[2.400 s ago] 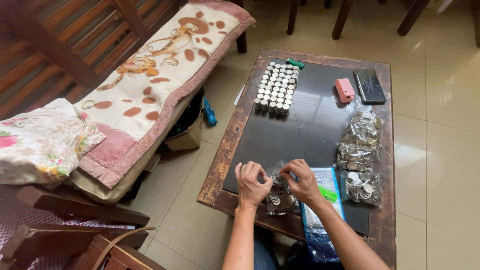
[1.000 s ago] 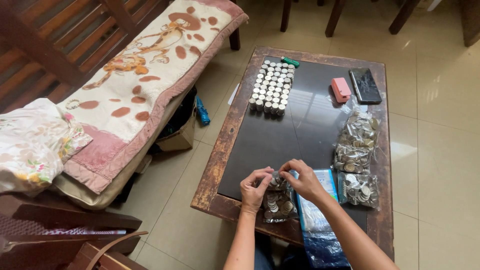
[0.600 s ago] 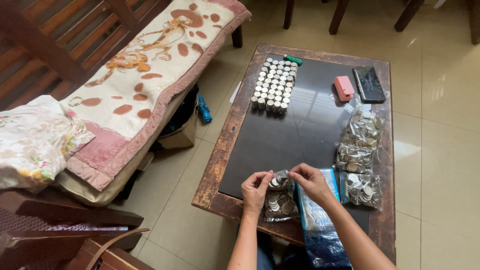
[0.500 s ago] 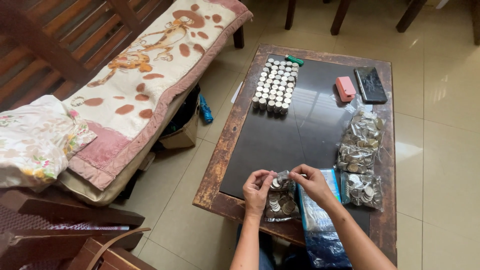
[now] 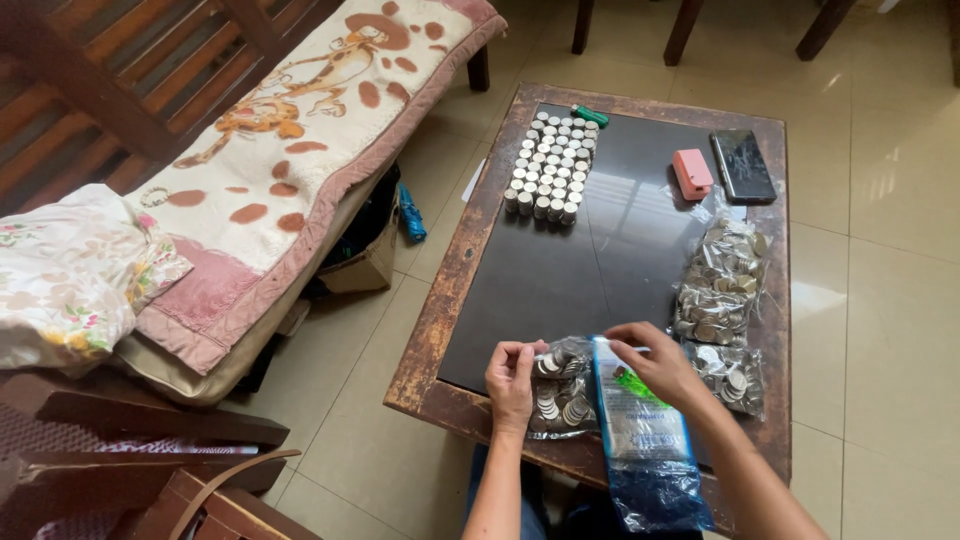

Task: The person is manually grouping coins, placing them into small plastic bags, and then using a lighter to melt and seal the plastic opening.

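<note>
My left hand (image 5: 512, 372) and right hand (image 5: 655, 362) pinch shut on the clear plastic bag of silver coins (image 5: 560, 395) between them; I judge it heavy, slippery, floppy, best gripped near its neck.

Silver coins in a clear bag (image 5: 560, 395), blue-and-clear plastic packet (image 5: 645, 450) with a green patch, desk (image 5: 440, 330) worn brown around a black glossy top, pink case (image 5: 692, 172), black phone (image 5: 743, 165), cream cushion (image 5: 300, 150) with rust-brown spots and pink edging, floral pillow (image 5: 70, 280).
</note>
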